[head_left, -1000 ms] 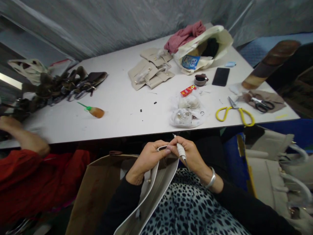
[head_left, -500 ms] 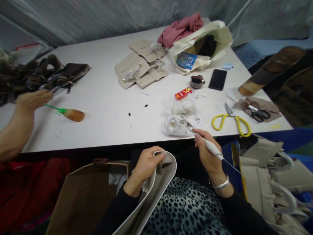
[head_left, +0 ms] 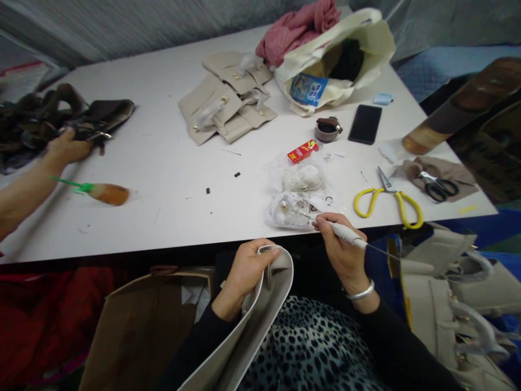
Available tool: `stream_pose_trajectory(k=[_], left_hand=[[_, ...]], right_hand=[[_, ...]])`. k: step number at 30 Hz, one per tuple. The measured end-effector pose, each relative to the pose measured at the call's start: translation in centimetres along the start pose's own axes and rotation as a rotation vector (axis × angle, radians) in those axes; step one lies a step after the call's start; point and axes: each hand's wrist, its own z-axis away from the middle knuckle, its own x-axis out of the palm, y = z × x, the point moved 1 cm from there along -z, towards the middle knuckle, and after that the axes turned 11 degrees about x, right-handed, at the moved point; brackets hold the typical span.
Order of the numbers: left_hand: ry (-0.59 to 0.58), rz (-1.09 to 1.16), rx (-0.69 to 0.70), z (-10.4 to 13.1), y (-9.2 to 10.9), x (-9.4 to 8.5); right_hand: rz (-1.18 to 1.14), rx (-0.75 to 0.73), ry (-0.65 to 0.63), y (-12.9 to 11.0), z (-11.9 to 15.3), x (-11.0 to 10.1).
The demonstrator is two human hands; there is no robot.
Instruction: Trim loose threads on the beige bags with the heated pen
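My left hand (head_left: 247, 271) is closed on the rim of a beige leather bag (head_left: 266, 304), thumb on top, its open mouth tilted toward me below the table edge. In my right hand (head_left: 342, 250) is a white corded soldering iron (head_left: 345, 234), held like a pen. Its thin metal tip reaches the dirty white wad (head_left: 287, 210) in clear plastic at the table's front edge; whether it touches is hard to see. A second white wad (head_left: 303, 178) lies just behind.
A co-worker's hand (head_left: 67, 147) is at dark brown bags (head_left: 36, 125) on the left, near a glue bottle (head_left: 108, 193). Beige flaps (head_left: 211, 103), yellow-handled scissors (head_left: 386, 198), black scissors (head_left: 439, 187), a phone (head_left: 365, 124) and a tote (head_left: 285, 81) lie on the table. Beige bags (head_left: 431, 304) fill the right.
The soldering iron has shifted slightly left with my right hand, its tip further over the wad. The co-worker's hand has moved up onto the brown bags. The view has shifted a little.
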Motion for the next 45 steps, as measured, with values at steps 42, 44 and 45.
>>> stream_pose_trajectory(k=[42, 44, 45], left_hand=[[-0.122, -0.099, -0.015, 0.9, 1.4, 0.6], [-0.131, -0.115, -0.014, 0.9, 1.4, 0.7], [-0.132, -0.119, -0.016, 0.9, 1.4, 0.8]], right_hand=[[-0.354, 0.238, -0.339, -1.0, 2.1, 0.3], [-0.404, 0.274, -0.376, -0.7, 2.8, 0.6], [-0.412, 0.284, -0.379, -0.6, 3.0, 0.7]])
